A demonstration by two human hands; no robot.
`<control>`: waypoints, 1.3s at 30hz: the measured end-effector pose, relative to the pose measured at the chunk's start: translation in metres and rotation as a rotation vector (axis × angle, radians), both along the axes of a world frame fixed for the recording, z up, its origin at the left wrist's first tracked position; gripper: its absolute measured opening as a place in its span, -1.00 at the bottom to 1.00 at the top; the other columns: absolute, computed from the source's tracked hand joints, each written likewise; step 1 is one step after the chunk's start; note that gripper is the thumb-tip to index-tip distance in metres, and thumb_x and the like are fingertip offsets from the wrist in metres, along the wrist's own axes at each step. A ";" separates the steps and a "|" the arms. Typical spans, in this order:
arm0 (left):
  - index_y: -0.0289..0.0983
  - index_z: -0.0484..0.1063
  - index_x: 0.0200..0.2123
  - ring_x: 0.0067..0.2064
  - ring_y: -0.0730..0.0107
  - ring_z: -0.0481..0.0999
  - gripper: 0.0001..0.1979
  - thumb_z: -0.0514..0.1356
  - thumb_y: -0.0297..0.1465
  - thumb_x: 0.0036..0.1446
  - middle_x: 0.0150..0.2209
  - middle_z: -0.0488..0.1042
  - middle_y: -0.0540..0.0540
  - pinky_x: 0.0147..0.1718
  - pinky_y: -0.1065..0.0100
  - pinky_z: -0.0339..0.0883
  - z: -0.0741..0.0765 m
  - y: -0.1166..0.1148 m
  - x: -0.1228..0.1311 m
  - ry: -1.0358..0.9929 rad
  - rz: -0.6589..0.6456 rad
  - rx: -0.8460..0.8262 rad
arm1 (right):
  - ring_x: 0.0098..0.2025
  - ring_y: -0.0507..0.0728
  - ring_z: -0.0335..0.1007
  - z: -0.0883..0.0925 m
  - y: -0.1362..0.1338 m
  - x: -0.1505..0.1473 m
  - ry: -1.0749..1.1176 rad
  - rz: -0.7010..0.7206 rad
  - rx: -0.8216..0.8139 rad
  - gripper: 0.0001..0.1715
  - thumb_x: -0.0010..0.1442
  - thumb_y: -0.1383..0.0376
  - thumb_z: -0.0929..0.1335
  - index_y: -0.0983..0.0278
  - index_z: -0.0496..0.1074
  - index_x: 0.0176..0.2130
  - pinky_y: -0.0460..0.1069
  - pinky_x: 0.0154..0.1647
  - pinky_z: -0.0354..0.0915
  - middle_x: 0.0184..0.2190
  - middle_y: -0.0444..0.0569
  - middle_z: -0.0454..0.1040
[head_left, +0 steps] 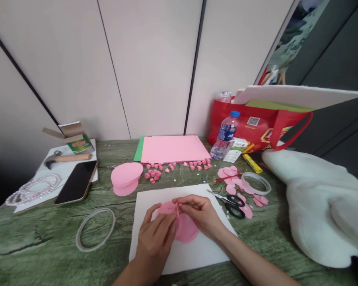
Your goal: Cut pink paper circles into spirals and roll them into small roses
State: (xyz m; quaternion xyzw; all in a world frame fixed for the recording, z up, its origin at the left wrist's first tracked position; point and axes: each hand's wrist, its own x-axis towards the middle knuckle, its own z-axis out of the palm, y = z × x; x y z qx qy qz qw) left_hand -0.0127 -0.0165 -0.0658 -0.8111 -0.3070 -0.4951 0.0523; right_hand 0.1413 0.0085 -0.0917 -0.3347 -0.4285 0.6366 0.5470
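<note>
A pink paper spiral strip (186,227) lies loosely over the white board (205,256) in front of me. My left hand (156,234) is closed on the strip's near-left part, its fingers bent over the paper. With thumb and forefinger, my right hand (197,210) pinches the upright end of the same strip. Both hands meet at that end, just above the board. Fingers partly cover the pinched end, so its exact shape is hidden. Black-handled scissors (234,204) rest right of my right hand, partly over pink paper scraps (247,212).
Small pink paper rolls (153,174) sit behind the board, near pink paper discs (127,176) and stacked pink sheets (176,149). Tape rings (112,226) lie to the left and right. A phone (77,182), hammer (68,158), water bottle (226,137) and red bag (241,123) stand farther out.
</note>
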 end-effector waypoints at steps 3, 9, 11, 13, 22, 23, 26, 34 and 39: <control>-0.31 0.34 -0.27 -0.52 0.52 0.45 -0.79 0.12 -0.65 0.01 -0.51 0.50 0.00 -0.16 0.14 0.37 0.002 -0.001 0.000 -0.031 0.006 -0.002 | -0.44 0.03 0.43 0.000 0.000 0.001 -0.024 0.006 -0.007 -0.84 -0.09 0.32 0.45 0.28 0.53 -0.38 -0.07 -0.36 0.34 -0.43 -0.03 0.56; -0.27 0.33 -0.27 -0.55 0.52 0.42 -0.78 0.12 -0.64 0.00 -0.50 0.51 0.01 -0.14 0.11 0.33 0.003 -0.003 0.002 -0.020 -0.015 -0.070 | -0.56 -0.02 0.37 0.002 0.000 0.001 0.032 0.001 -0.040 -0.86 -0.14 0.33 0.47 0.29 0.51 -0.45 -0.11 -0.48 0.30 -0.58 -0.11 0.50; -0.27 0.33 -0.26 -0.56 0.52 0.42 -0.77 0.12 -0.64 0.00 -0.50 0.51 0.02 -0.14 0.10 0.31 0.003 -0.004 0.002 -0.020 -0.019 -0.086 | -0.58 -0.02 0.35 0.003 -0.001 0.000 0.043 -0.015 -0.041 -0.86 -0.18 0.34 0.49 0.29 0.49 -0.49 -0.12 -0.50 0.29 -0.59 -0.12 0.48; -0.29 0.32 -0.24 -0.57 0.54 0.40 -0.76 0.12 -0.64 0.00 -0.51 0.50 0.03 -0.14 0.11 0.29 0.002 -0.004 0.002 -0.027 -0.020 -0.106 | -0.59 -0.04 0.33 0.004 -0.001 0.000 0.052 -0.019 -0.028 -0.86 -0.21 0.36 0.49 0.29 0.48 -0.52 -0.13 -0.52 0.27 -0.58 -0.14 0.47; -0.29 0.33 -0.24 -0.54 0.53 0.40 -0.78 0.12 -0.62 0.02 -0.53 0.46 0.05 -0.14 0.15 0.26 0.000 -0.004 0.003 -0.035 -0.014 -0.186 | -0.55 -0.05 0.34 0.005 0.000 0.000 0.098 -0.008 -0.063 -0.87 -0.10 0.31 0.46 0.31 0.47 -0.46 -0.12 -0.46 0.29 -0.42 -0.01 0.55; -0.28 0.33 -0.24 -0.55 0.53 0.39 -0.78 0.11 -0.62 0.03 -0.53 0.45 0.05 -0.14 0.15 0.26 0.000 -0.004 0.003 -0.039 -0.011 -0.187 | -0.56 -0.05 0.34 0.004 0.000 0.000 0.100 -0.012 -0.065 -0.87 -0.10 0.32 0.46 0.31 0.47 -0.46 -0.13 -0.48 0.29 -0.43 -0.02 0.55; -0.27 0.32 -0.22 -0.55 0.53 0.39 -0.77 0.11 -0.61 0.03 -0.53 0.46 0.06 -0.15 0.15 0.27 -0.001 -0.004 0.002 -0.053 -0.016 -0.183 | -0.58 -0.04 0.34 0.004 0.000 0.001 0.080 -0.033 -0.060 -0.87 -0.14 0.33 0.47 0.31 0.49 -0.47 -0.13 -0.52 0.27 -0.51 -0.05 0.54; -0.25 0.32 -0.17 -0.52 0.49 0.44 -0.74 0.09 -0.57 0.04 -0.50 0.48 0.04 -0.16 0.16 0.29 0.000 -0.003 0.000 -0.058 0.027 -0.201 | -0.49 -0.01 0.39 0.007 -0.001 0.000 0.085 -0.027 -0.059 -0.85 -0.13 0.30 0.47 0.28 0.54 -0.43 -0.10 -0.39 0.33 -0.46 -0.04 0.55; -0.24 0.32 -0.17 -0.52 0.48 0.45 -0.74 0.09 -0.57 0.04 -0.49 0.49 0.02 -0.18 0.17 0.30 0.001 -0.002 0.000 -0.055 0.037 -0.196 | -0.46 0.02 0.42 0.006 0.000 0.000 0.084 0.000 -0.062 -0.82 -0.12 0.30 0.47 0.30 0.53 -0.40 -0.07 -0.36 0.35 -0.42 -0.01 0.55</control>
